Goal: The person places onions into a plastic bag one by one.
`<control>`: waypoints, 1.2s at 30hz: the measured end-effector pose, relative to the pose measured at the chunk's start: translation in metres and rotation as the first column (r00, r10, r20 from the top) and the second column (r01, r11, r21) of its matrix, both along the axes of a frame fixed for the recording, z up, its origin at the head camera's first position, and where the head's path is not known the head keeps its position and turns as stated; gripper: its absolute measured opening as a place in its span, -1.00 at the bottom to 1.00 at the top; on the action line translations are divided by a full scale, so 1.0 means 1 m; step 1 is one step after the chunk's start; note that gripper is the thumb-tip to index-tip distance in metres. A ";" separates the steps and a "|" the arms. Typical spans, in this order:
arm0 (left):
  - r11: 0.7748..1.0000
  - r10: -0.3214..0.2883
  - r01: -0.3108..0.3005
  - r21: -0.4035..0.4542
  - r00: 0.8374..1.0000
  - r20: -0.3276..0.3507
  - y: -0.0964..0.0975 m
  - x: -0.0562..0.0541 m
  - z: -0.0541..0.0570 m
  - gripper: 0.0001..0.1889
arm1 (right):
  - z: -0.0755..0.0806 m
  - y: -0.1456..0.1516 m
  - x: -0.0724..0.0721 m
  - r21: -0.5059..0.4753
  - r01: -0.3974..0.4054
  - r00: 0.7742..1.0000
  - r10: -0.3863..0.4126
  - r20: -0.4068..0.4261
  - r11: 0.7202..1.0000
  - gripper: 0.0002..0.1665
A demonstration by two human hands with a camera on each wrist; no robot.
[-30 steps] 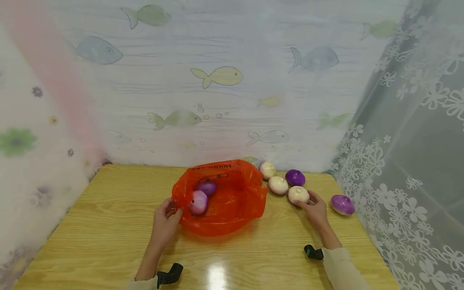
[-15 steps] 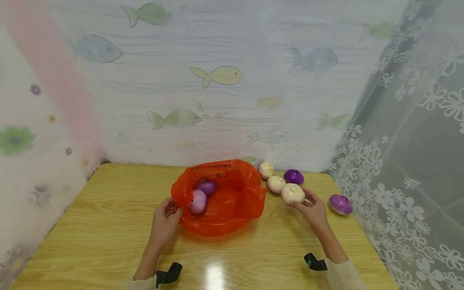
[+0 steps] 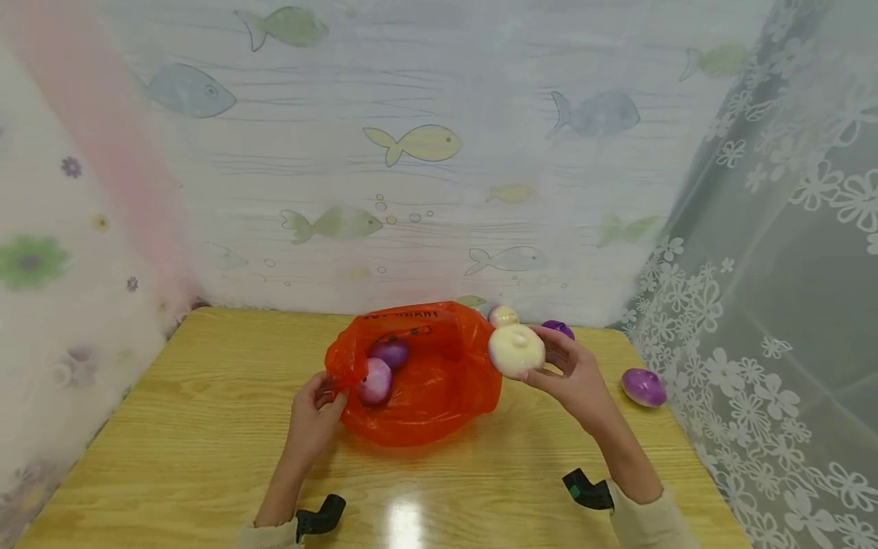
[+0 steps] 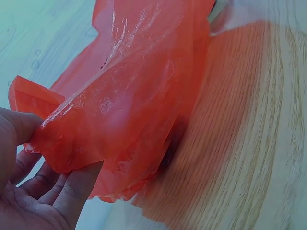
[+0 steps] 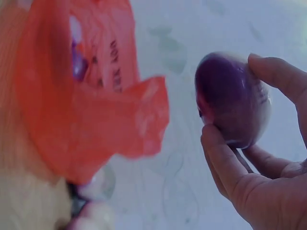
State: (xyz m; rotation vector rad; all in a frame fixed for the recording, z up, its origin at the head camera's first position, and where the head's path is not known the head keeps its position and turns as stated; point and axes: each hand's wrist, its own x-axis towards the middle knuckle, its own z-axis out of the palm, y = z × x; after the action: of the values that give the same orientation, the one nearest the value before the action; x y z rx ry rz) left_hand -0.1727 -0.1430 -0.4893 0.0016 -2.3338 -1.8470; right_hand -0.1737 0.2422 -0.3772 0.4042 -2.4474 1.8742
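Note:
My right hand grips a white-and-purple onion between thumb and fingers, raised beside the right edge of a red plastic bag. In the right wrist view the onion's dark purple side shows. My left hand pinches the bag's left rim, with crumpled film between thumb and fingers in the left wrist view. The bag lies with its mouth spread open. Inside it are a pinkish-purple onion and a darker purple one.
Behind the held onion are a pale onion and a partly hidden purple onion. Another purple onion lies near the right edge of the wooden table. A fish-patterned curtain hangs behind; lacy netting hangs at the right.
My right hand has lifted the white-topped onion off the table and carried it left to the bag's edge, covering another pale onion. My left hand keeps its hold on the bag.

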 end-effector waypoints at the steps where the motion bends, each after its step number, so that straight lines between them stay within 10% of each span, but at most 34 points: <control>1: 1.000 0.000 0.000 -0.001 1.000 0.004 0.000 0.000 0.000 -0.57 | 0.003 -0.006 0.000 -0.006 -0.025 1.000 0.025 -0.001 1.000 -0.21; 17: 1.000 -0.008 0.008 0.004 1.000 -0.002 0.001 0.000 -0.001 -0.57 | 0.007 -0.098 -0.034 0.172 -0.153 0.983 0.133 0.126 0.973 -0.21; 36: 1.000 -0.012 0.012 0.008 1.000 0.018 0.002 0.001 0.001 -0.58 | -0.016 -0.156 -0.069 0.467 -0.288 0.958 0.243 0.156 0.836 -0.16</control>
State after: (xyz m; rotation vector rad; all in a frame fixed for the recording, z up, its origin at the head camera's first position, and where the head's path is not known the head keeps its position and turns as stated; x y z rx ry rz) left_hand -0.1717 -0.1407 -0.4883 0.0056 -2.3432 -1.8697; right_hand -0.2422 0.0863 -0.3935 0.7252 -3.0574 1.3359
